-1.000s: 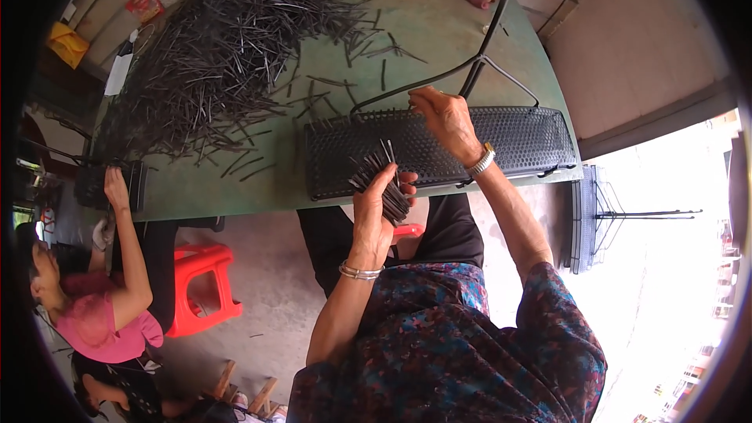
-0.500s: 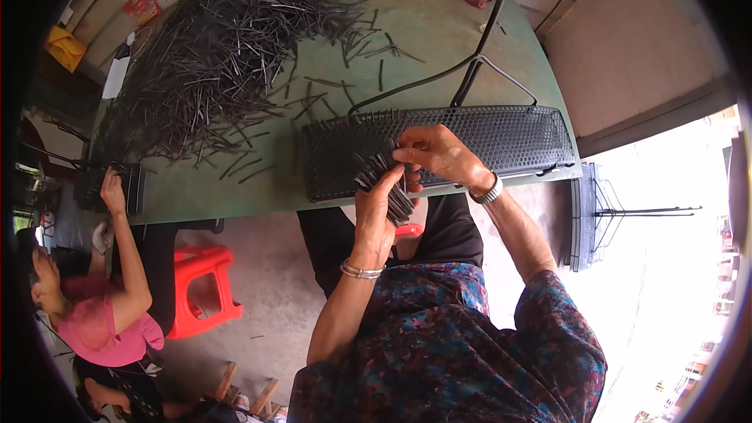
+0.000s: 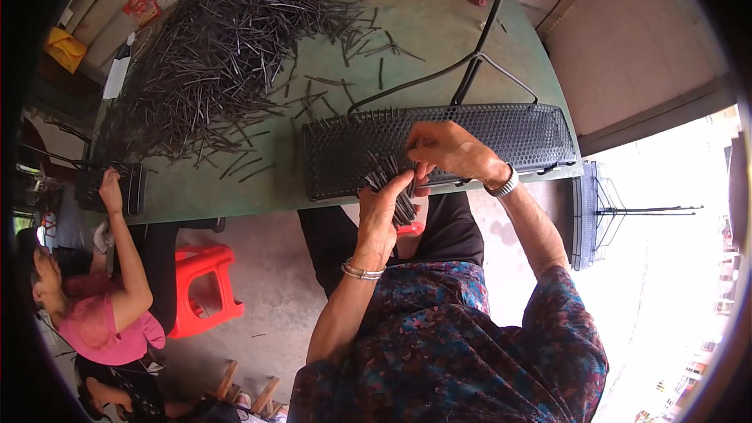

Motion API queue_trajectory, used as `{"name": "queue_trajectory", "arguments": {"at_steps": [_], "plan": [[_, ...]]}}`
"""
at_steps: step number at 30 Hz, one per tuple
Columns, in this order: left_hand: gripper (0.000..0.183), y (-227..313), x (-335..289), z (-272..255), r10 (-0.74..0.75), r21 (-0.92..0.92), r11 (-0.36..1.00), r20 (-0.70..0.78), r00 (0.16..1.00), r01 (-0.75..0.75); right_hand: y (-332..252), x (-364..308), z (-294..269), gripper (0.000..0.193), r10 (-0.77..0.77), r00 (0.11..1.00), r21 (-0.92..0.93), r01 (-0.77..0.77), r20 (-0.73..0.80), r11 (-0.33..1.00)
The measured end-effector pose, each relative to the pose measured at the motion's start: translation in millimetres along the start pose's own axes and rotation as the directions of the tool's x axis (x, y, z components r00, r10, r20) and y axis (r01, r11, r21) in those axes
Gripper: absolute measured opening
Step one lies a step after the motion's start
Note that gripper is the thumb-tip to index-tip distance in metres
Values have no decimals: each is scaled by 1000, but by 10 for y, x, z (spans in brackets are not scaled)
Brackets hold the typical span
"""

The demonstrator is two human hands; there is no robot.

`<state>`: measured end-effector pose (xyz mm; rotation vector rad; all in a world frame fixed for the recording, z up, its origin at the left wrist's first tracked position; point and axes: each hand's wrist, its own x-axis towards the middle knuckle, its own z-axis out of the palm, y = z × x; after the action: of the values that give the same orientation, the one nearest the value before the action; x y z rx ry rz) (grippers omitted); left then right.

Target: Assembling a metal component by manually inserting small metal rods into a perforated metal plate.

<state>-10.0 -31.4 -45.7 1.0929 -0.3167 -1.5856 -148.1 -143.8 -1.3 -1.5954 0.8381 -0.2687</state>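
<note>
My left hand [image 3: 382,207] is closed round a bundle of thin dark strips [image 3: 388,172], held over the near edge of the table. Just to its right and a little above, my right hand [image 3: 450,149] has its fingers pinched together over a black perforated mesh panel [image 3: 509,137]; what they hold, if anything, is too small to make out. The panel lies along the table's near edge, with a row of upright strips [image 3: 368,119] along its far left side. A black forked metal rod [image 3: 475,63] rises from its far edge.
A large heap of dark strips [image 3: 219,55] covers the far left of the green table [image 3: 329,63]. At the left, a person in pink [image 3: 110,329] works at another black mesh piece [image 3: 133,188]. A red stool [image 3: 204,290] stands on the floor. Another mesh rack [image 3: 587,215] is at right.
My right hand has moved slightly right, away from the bundle. My left hand, with the strips, has shifted a little to the right.
</note>
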Motion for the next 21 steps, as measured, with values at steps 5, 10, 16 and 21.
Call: {"name": "queue_trajectory", "arguments": {"at_steps": [5, 10, 16, 21], "plan": [[22, -20, 31, -39, -17, -125, 992, -70, 997, 8, 5, -9, -162, 13, -194, 949, -33, 192, -248, 981], [21, -42, 66, -57, -65, -161, 985, -34, 997, 59, 7, 140, -212, 12, -407, 728, -389, 207, -552, 898], [21, -121, 75, -63, -127, -266, 954, 57, 990, 138, 198, 362, -264, 10, -479, 706, -465, 235, -522, 854], [20, -170, 94, -111, -146, -322, 931, 112, 983, 175, 204, 364, -288, 10, -477, 720, -487, 219, -504, 846]]}}
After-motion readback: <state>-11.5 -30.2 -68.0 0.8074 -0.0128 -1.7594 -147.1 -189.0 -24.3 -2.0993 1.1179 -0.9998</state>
